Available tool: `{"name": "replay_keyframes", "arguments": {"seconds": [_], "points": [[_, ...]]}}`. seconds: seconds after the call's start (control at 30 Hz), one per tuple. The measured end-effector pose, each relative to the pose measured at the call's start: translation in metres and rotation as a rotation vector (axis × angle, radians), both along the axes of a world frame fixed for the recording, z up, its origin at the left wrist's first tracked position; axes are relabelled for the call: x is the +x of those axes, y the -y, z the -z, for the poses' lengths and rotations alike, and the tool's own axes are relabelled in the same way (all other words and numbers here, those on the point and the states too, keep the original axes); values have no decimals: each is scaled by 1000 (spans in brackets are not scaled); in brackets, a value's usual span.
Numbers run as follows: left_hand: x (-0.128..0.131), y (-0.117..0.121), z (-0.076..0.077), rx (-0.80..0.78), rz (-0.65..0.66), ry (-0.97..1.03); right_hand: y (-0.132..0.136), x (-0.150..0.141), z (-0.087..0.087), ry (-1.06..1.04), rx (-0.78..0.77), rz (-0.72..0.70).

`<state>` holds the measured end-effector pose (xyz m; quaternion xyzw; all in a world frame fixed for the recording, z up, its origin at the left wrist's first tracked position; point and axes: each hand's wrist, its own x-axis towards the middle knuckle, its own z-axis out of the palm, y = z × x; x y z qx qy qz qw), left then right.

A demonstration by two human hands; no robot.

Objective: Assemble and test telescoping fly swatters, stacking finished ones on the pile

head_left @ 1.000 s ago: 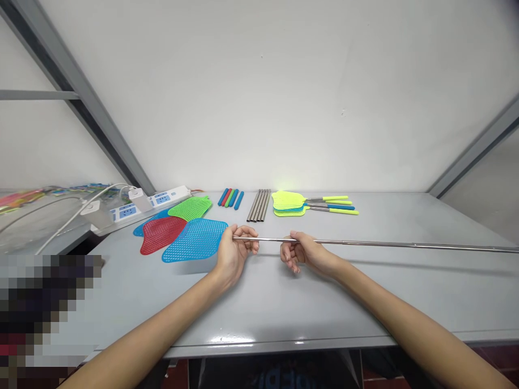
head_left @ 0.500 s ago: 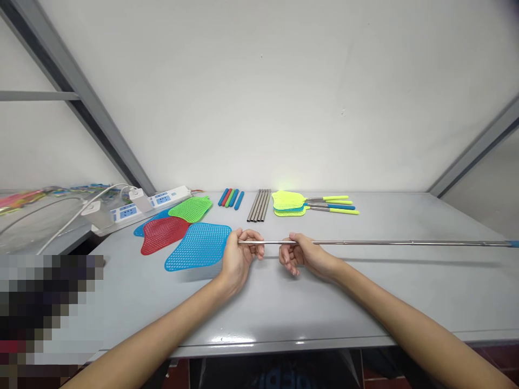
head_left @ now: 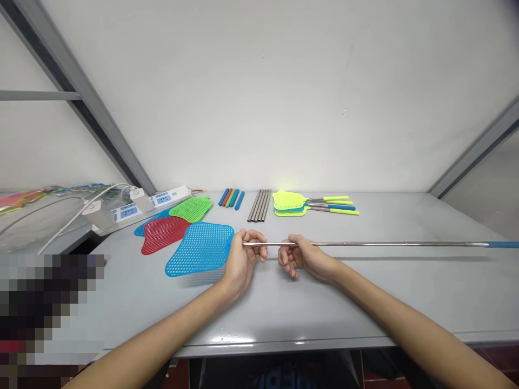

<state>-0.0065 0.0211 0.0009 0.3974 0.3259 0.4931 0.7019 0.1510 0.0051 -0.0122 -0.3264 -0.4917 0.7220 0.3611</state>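
Observation:
A blue fly swatter (head_left: 200, 249) with a long, extended metal rod is held level above the table. My left hand (head_left: 242, 262) grips it where the perforated head meets the rod. Closed on the rod a little to the right is my right hand (head_left: 302, 254), thumb on top and fingers curled below. The rod runs on to a blue grip (head_left: 503, 245) at the right edge of the view. Behind the held head lie a red swatter head (head_left: 164, 236), a green one (head_left: 192, 209) and a partly covered blue one (head_left: 140, 228).
Several coloured handle grips (head_left: 232, 198) and several metal tubes (head_left: 259, 206) lie toward the wall. Right of them is a stack of fly swatters (head_left: 290, 201). A power strip (head_left: 162, 200) with plugged-in chargers and cables sits at the back left, by plastic bags (head_left: 36, 216).
The rod has become shorter: its blue grip has moved left, further into view. My left hand and the swatter head have shifted slightly, and the head is tilted a bit differently.

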Motion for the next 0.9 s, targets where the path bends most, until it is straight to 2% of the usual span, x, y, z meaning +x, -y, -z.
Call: {"name": "replay_keyframes", "arguments": {"seconds": [0.23,0.5,0.67,0.9], "points": [[1,-2,4,-48,-91,16,3,-6,-10,167,85,127],[2,-7,5,-104,-133,-35,1,-1,-11,194,155,276],[3,-6,4,-98,-136,-46,0,2,-10,189,159,259],[1,-9,3,-102,-189,73,2,1,-14,220,185,221]]}}
